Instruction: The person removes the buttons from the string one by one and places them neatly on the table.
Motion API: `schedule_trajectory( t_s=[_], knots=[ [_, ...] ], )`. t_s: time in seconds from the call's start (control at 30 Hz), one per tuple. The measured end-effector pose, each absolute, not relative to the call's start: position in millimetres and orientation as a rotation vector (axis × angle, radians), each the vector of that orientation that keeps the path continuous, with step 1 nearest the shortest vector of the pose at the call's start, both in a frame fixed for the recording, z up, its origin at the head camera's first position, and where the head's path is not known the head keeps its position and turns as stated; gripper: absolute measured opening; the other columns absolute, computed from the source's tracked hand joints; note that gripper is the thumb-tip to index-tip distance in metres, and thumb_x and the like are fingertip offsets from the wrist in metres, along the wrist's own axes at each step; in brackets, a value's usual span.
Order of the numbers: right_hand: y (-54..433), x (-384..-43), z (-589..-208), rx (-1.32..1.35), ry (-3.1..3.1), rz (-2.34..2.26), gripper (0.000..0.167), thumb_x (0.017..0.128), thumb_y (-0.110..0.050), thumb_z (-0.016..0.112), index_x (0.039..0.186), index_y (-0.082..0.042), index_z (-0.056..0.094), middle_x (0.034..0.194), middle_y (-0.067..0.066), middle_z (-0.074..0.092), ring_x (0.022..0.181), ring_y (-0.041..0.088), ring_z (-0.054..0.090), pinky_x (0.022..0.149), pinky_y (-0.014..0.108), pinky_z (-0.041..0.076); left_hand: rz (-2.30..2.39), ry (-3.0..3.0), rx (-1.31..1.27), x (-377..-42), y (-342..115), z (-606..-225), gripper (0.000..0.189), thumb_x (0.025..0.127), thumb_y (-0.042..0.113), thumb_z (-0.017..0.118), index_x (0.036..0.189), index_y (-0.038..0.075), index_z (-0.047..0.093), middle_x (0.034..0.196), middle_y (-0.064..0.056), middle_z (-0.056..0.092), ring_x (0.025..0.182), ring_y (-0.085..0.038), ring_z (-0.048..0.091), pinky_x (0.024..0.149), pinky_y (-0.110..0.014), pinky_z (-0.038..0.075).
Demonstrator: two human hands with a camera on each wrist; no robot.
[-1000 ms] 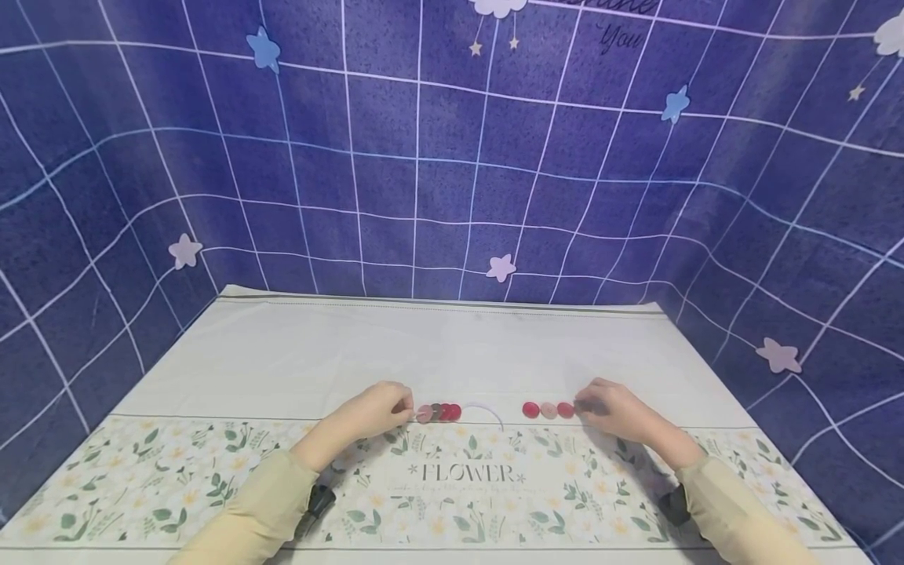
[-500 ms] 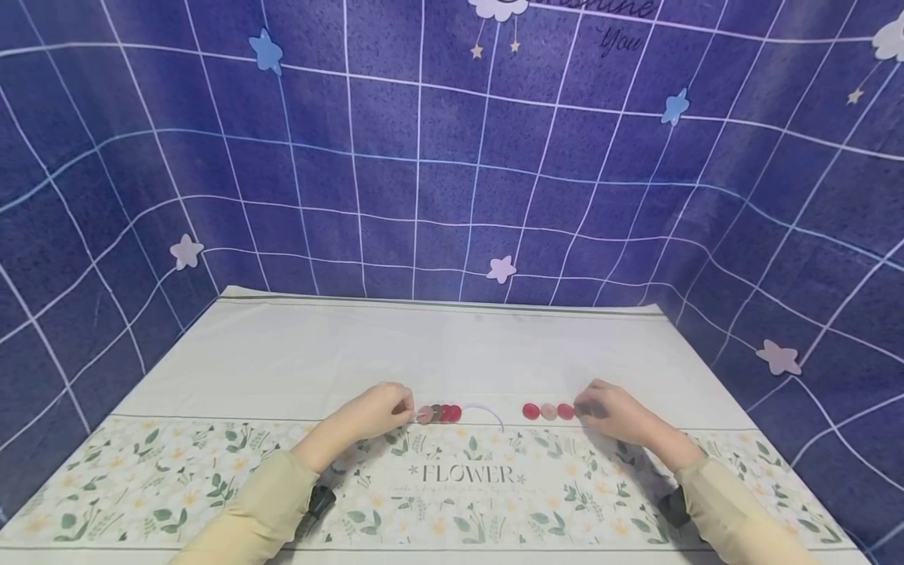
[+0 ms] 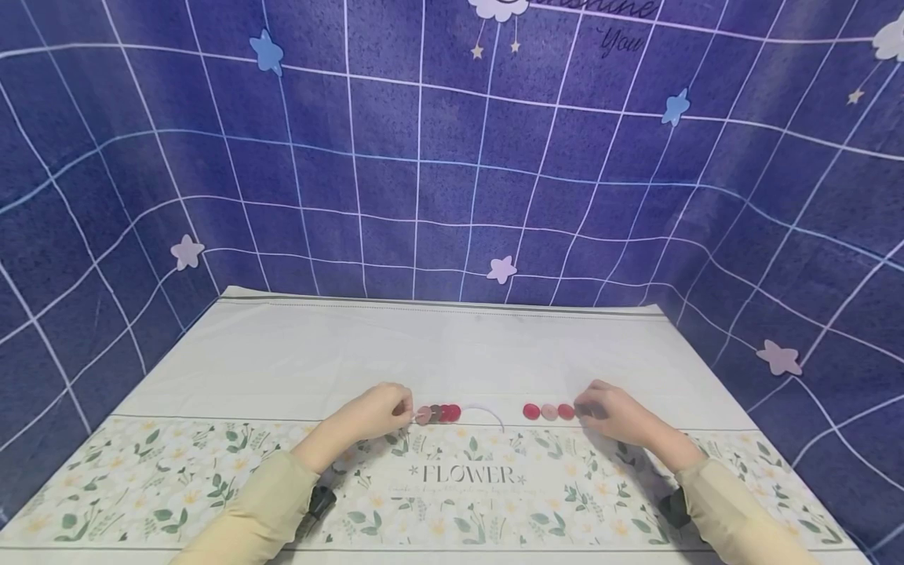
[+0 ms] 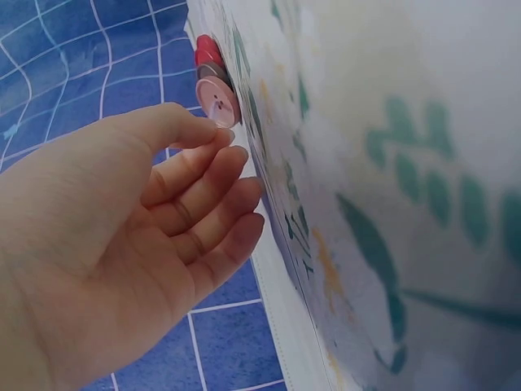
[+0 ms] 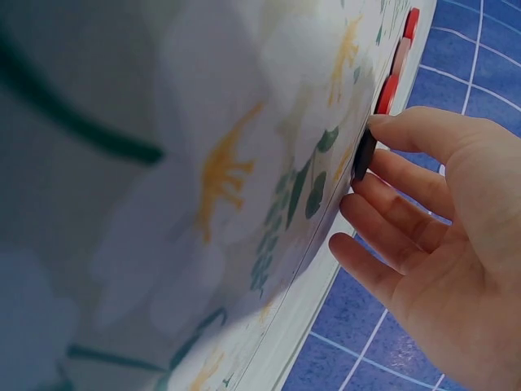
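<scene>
My left hand (image 3: 384, 410) pinches the end of a thin pale string beside a pink button (image 4: 218, 102), thumb against index finger. Overlapping in a row on that string are the pink button, a grey-brown button (image 4: 212, 72) and red buttons (image 4: 207, 50). From their far end the string (image 3: 486, 409) curves over the table to the right. With thumb and index finger, my right hand (image 3: 616, 410) holds a dark button (image 5: 365, 155) at the tabletop; the other fingers are loosely bent. Left of it lie a red button (image 3: 566, 411), a pink button (image 3: 549, 412) and another red button (image 3: 531, 411).
A white tablecloth (image 3: 438, 345) with a floral printed band (image 3: 212, 479) covers the table. Behind and at both sides hangs a blue gridded curtain (image 3: 452, 196) with stars. Dark wrist devices (image 3: 321, 501) sit under the forearms.
The buttons on the left string have shifted very slightly left, toward my left hand. My right hand has not visibly moved.
</scene>
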State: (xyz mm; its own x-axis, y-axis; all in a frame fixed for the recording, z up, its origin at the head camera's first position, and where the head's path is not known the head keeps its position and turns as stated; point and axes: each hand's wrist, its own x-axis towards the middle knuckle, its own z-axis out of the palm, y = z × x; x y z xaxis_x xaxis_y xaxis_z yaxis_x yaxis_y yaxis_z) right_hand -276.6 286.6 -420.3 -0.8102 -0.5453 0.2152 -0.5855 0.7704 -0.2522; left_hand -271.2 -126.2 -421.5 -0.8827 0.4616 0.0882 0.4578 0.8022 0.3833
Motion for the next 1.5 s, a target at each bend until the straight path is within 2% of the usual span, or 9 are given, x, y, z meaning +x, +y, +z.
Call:
schedule_trajectory(
  t_s=[0.37, 0.8, 1.1, 1.5],
  knots=[
    [286, -276, -420, 0.907, -2.823, 0.460, 0.026, 0.079, -0.009, 0.071, 0.103, -0.003, 0.066, 0.097, 0.004, 0.062, 0.091, 0.024, 0.061, 0.084, 0.042, 0.051, 0.620, 2.994, 0.721, -270, -128, -421, 0.014, 0.082, 0.015, 0.061, 0.071, 0.016, 0.053, 0.064, 0.007, 0.048, 0.060, -0.007, 0.045, 0.058, -0.024, 0.041],
    [285, -275, -419, 0.910, -2.834, 0.465, 0.028, 0.079, -0.010, 0.071, 0.105, -0.002, 0.066, 0.097, 0.006, 0.063, 0.092, 0.025, 0.061, 0.084, 0.042, 0.050, 0.628, 2.977, 0.701, -269, -128, -419, 0.016, 0.086, 0.016, 0.063, 0.073, 0.017, 0.055, 0.065, 0.007, 0.049, 0.062, -0.007, 0.046, 0.059, -0.023, 0.042],
    [284, -277, -415, 0.936, -2.778, 0.519, 0.030, 0.080, -0.008, 0.069, 0.107, 0.003, 0.064, 0.097, 0.009, 0.063, 0.089, 0.026, 0.062, 0.081, 0.041, 0.052, 0.642, 2.962, 0.668, -270, -127, -419, 0.014, 0.087, 0.017, 0.064, 0.075, 0.016, 0.057, 0.068, 0.008, 0.052, 0.066, -0.007, 0.049, 0.065, -0.026, 0.046],
    [269, -280, -410, 0.960, -2.727, 0.505, 0.027, 0.081, -0.009, 0.069, 0.105, 0.001, 0.065, 0.097, 0.009, 0.064, 0.091, 0.025, 0.064, 0.082, 0.040, 0.052, 0.648, 2.963, 0.696, -269, -127, -418, 0.012, 0.085, 0.019, 0.067, 0.077, 0.016, 0.058, 0.072, 0.008, 0.054, 0.068, -0.006, 0.050, 0.069, -0.027, 0.048]
  ],
)
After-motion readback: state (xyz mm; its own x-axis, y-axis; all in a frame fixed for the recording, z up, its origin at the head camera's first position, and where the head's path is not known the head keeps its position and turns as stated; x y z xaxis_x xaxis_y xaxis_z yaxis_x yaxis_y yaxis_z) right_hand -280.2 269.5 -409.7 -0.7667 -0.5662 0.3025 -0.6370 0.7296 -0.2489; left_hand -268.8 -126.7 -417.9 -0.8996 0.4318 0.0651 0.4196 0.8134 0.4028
